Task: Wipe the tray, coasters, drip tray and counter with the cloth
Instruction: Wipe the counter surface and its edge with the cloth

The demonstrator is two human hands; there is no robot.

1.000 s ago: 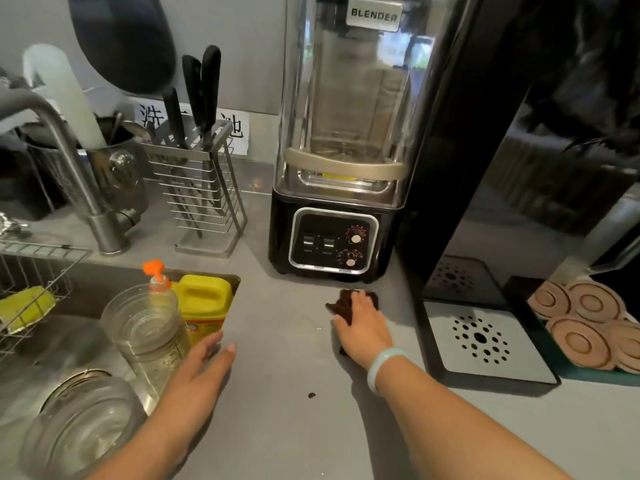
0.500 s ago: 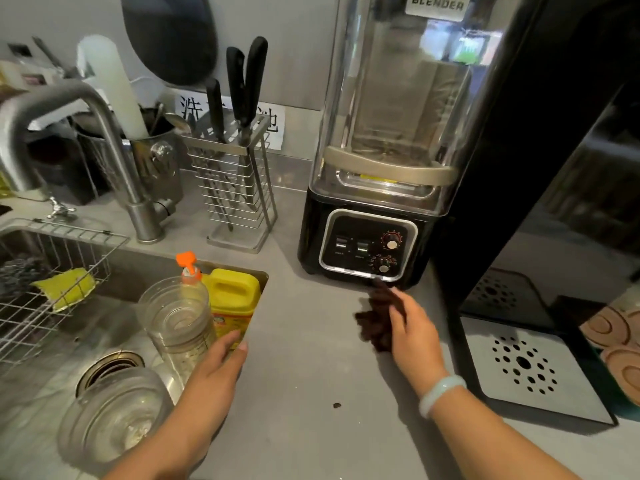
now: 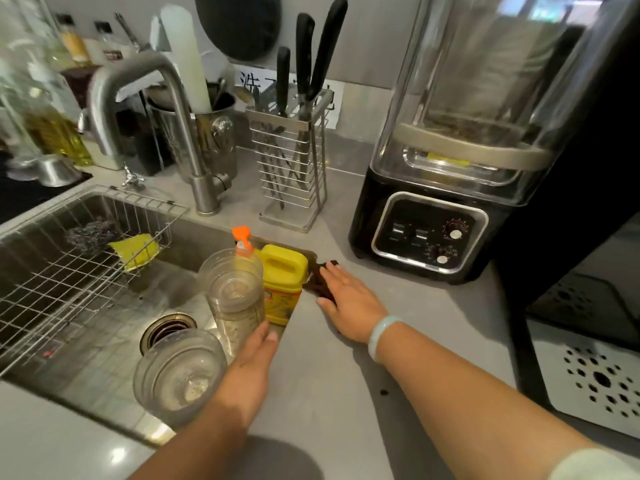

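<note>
Under the right hand (image 3: 349, 304), fingers straight and together: dark cloth (image 3: 317, 284), pressed flat on the grey counter (image 3: 346, 410). Yellow bottle (image 3: 282, 282) sits just left of the fingertips, blender (image 3: 433, 233) beyond them. Left hand (image 3: 251, 362) lies flat, fingers relaxed, at the sink (image 3: 114, 386) edge beside a clear cup (image 3: 235, 289). Drip tray (image 3: 595, 382) is well right of the right forearm.

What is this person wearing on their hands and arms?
No gloves. The right hand has a smooth pale green bangle at its wrist, and a pale sleeve edge shows higher up that arm. The left hand and forearm show nothing worn.
</note>
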